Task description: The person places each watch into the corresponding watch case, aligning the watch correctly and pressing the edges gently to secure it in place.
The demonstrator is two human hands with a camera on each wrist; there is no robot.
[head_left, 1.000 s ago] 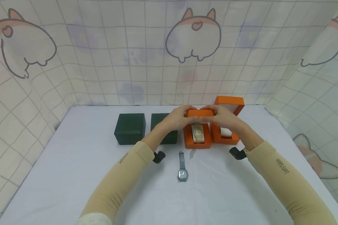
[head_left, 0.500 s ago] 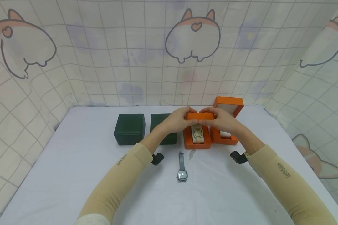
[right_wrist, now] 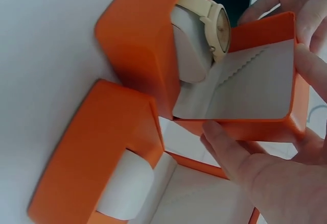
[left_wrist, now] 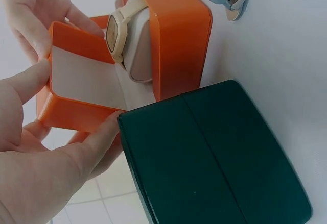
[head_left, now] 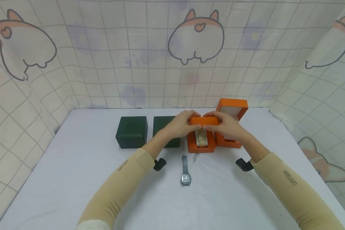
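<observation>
The fingers and thumb of my left hand (head_left: 180, 124) grip one side of the hinged lid (head_left: 204, 121) of an orange watch box (head_left: 202, 149). On the lid's other side, my right hand (head_left: 227, 126) holds it in the same way, the thumbs almost meeting at its front edge. Half tilted over its base, the lid shows a white lining (right_wrist: 255, 83) in the right wrist view. Inside the box, a cream wristwatch (left_wrist: 116, 35) is wrapped round a white cushion (left_wrist: 139, 53). A watch with a blue-grey strap (head_left: 185, 178) lies on the table in front.
A second orange box (head_left: 233, 103) stands right beside on the right, lid up, with a bare white cushion (right_wrist: 127, 185). Two dark green boxes (head_left: 131, 131) sit closed to the left, one right next to the left hand. A patterned curtain (head_left: 149, 76) rises behind the table.
Both hands have brought the lid of the middle orange box forward and down, so it covers more of the cream wristwatch. The blue-grey watch and green boxes stay put.
</observation>
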